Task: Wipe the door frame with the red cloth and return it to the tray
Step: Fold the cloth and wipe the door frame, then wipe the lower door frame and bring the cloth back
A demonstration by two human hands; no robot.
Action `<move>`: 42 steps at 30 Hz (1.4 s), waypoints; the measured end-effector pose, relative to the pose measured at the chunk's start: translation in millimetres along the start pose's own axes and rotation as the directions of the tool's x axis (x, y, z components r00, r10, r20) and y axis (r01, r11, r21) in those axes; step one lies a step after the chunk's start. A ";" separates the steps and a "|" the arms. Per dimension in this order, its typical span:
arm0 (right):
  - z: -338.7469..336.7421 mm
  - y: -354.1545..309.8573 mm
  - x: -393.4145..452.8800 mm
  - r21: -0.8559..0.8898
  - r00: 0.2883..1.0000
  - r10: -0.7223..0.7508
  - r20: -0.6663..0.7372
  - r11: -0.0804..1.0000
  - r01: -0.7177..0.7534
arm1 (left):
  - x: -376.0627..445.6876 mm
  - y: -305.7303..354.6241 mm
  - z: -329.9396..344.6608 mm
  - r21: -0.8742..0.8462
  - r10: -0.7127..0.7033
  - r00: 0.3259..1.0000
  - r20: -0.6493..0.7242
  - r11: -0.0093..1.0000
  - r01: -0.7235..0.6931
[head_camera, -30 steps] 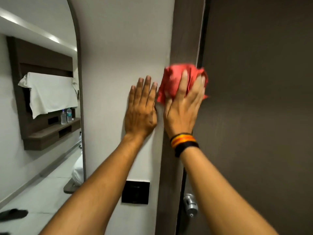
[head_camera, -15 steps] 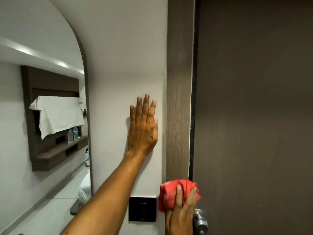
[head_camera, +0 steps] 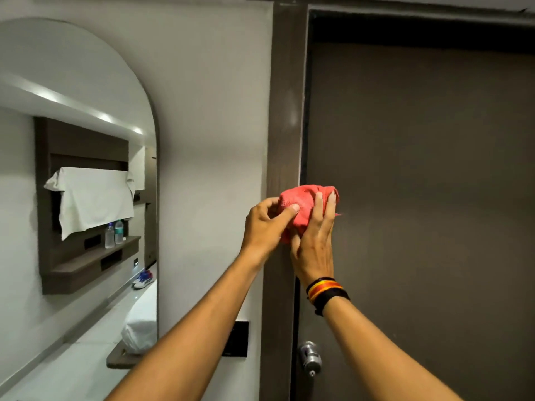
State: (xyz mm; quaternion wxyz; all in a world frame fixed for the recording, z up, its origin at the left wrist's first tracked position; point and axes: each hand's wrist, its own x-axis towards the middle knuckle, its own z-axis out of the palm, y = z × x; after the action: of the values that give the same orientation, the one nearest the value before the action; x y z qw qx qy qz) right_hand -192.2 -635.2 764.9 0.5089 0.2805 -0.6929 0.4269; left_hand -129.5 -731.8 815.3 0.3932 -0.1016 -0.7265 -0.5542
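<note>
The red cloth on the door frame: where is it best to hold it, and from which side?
Grip the red cloth around its bunched middle, coming from below as both hands do. It is a soft wad, so the right hand probably presses it best flat against the door frame.

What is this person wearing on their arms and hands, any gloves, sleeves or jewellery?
No gloves and no sleeves in view: both forearms are bare up to the picture's edge. The left hand and its wrist carry nothing. The right hand has a stack of bands at the wrist: thin black, red and orange-yellow stripes, then a wider black band with a small loose end hanging below. No rings show on the fingers.
</note>
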 end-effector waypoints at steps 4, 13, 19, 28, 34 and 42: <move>-62.4 13.0 -4.1 0.127 0.991 0.054 -0.124 0.991 -0.038 | -7.9 21.3 30.3 -0.080 0.017 0.998 0.063 0.997 -0.012; -222.4 80.4 -16.3 0.602 0.739 0.582 0.341 0.469 -0.647 | -49.5 46.7 154.6 -0.187 0.008 0.959 0.284 0.981 0.047; -333.1 165.7 -88.4 0.459 0.558 0.793 0.243 0.413 -0.786 | -133.3 6.5 297.0 -0.141 -0.183 0.862 0.472 0.950 0.279; -521.4 297.2 -342.3 0.419 -0.038 0.999 0.017 -0.042 -0.907 | -401.6 -109.2 535.3 0.214 -0.582 0.487 0.652 0.757 0.618; -618.3 323.3 -546.8 0.510 -0.431 0.875 -0.220 -0.274 -0.816 | -628.4 -164.3 608.7 0.492 -0.749 0.101 0.655 0.524 0.695; -684.4 331.6 -755.7 0.585 -0.735 0.585 -0.343 -0.479 -0.654 | -816.9 -207.4 631.9 0.700 -0.738 -0.264 0.622 0.372 0.610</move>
State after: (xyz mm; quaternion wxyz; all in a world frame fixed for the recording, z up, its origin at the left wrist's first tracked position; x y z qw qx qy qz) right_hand 98.8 89.0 29.9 0.0805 -0.6723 -0.3277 0.6589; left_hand 7.0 -12.6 57.8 -0.4773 0.0519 -0.7496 -0.4555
